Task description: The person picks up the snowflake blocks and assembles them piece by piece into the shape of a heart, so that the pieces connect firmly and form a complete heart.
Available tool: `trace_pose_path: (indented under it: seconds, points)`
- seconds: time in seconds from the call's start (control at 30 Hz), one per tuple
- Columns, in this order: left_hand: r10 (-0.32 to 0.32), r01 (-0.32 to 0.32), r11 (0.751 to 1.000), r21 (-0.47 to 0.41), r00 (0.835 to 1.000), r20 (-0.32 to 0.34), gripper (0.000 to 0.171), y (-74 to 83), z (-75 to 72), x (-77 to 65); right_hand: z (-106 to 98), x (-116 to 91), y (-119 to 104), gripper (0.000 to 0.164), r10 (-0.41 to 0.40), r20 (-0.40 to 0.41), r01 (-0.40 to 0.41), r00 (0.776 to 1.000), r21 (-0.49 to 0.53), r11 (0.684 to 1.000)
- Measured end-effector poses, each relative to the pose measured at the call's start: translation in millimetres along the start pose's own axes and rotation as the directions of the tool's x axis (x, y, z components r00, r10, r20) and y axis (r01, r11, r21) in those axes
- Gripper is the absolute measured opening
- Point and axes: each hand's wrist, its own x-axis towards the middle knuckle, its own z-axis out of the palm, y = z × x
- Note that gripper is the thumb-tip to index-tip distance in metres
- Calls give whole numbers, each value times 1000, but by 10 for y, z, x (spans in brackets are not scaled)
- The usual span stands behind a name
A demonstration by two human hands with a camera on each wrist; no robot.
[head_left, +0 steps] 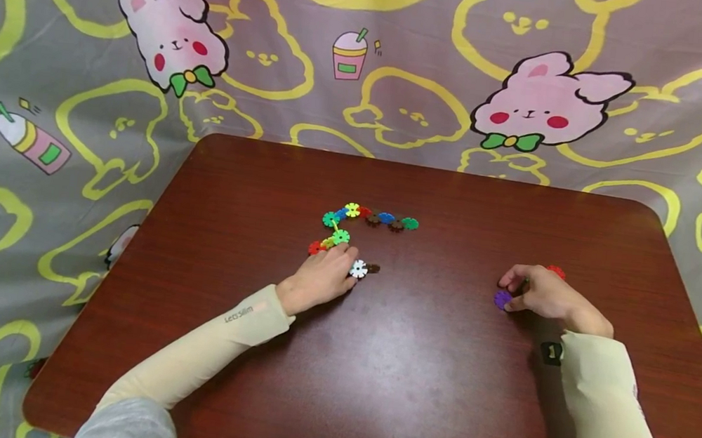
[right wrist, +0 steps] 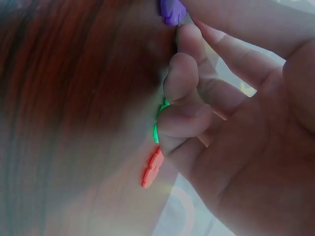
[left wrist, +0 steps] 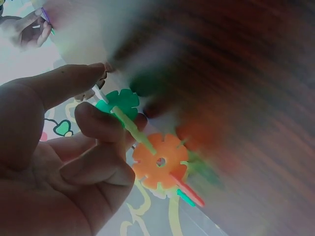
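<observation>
A curved chain of notched, flower-shaped plastic discs [head_left: 352,210] in several colours lies on the table. My left hand [head_left: 323,276] is over its near end and pinches a white disc [head_left: 358,269] between thumb and finger; a brown disc [head_left: 374,268] sticks out beside it. In the left wrist view, a green disc [left wrist: 125,101] and an orange disc [left wrist: 160,160] show past the curled fingers. Off to the right, my right hand [head_left: 543,292] pinches a purple disc [head_left: 503,300] at its edge. Under its other fingers a green disc [right wrist: 161,123] is partly hidden.
A red disc [head_left: 555,272] lies just beyond the right hand. The brown wooden table [head_left: 399,379] has rounded corners, and a patterned cloth [head_left: 405,55] hangs along its back and left edges.
</observation>
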Motion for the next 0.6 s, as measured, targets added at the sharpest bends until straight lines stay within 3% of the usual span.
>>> trace_pose_path:
  seconds: [0.6]
  points:
    - [1, -1, 1000, 10, 1000, 10, 26, -2, 6, -2, 24, 23, -45, 26, -30, 6, 30, 1000, -49, 998]
